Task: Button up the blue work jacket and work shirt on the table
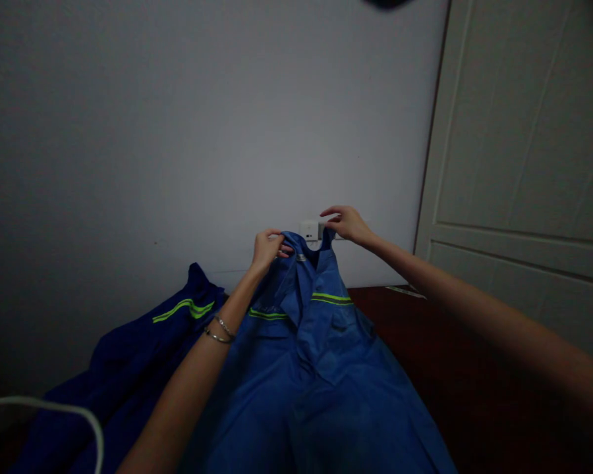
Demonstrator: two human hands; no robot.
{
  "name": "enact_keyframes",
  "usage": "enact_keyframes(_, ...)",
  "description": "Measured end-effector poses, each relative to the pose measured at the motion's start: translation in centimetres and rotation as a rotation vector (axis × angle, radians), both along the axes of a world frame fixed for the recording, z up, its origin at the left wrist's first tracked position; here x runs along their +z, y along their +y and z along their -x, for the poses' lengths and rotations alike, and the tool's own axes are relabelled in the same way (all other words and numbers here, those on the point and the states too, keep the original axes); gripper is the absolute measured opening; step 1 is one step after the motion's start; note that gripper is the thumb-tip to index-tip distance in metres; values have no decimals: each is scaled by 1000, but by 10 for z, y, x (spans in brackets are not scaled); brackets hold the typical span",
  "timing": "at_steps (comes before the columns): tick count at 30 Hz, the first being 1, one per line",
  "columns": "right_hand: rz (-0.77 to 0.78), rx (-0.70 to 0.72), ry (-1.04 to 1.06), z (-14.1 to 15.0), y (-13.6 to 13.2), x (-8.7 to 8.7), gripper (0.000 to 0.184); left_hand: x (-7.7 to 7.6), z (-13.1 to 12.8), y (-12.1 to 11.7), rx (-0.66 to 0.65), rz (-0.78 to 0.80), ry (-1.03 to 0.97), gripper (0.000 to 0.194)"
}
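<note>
A blue work coverall or jacket (326,342) with yellow-green stripes across the chest hangs up from the surface, raised at its collar. My left hand (269,251), with bracelets on the wrist, pinches the collar's left side. At the other side of the collar, my right hand (344,224) grips the cloth between thumb and fingers. The neck opening gapes between my hands, and a small label shows inside it. The garment's lower part runs out of view at the bottom.
A darker blue garment (143,349) with similar stripes lies to the left. Wall sockets (309,230) sit behind the collar. A pale panelled door or cabinet (518,145) stands at right, above a dark red surface (390,316). A white cable (74,409) curves at lower left.
</note>
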State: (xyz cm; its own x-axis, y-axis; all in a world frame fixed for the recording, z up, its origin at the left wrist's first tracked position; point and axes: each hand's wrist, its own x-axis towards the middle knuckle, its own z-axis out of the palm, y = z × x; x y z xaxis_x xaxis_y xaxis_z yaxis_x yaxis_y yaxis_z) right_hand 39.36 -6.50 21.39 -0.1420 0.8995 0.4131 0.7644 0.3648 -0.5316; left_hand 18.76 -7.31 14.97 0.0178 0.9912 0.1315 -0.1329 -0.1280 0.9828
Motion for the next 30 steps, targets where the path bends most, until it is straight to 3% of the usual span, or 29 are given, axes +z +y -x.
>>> enact_keyframes(3, 227, 37, 194, 19, 1, -10, 39, 8, -14, 0, -2, -48, -22, 11)
enact_keyframes(10, 420, 166, 338, 40, -2, -20, 45, 13, -20, -4, -9, 4, -61, 14)
enact_keyframes(19, 207, 104, 43, 45, 5, -23, 35, 17, -8, -8, -22, -47, -19, 17)
enact_keyframes(26, 208, 56, -38, 50, 3, -1, 30, 23, 11, -10, -60, -154, 132, 21)
enact_keyframes(30, 106, 4, -9, 43, 13, 24, 32, 25, 26, -13, -108, -208, 149, 35)
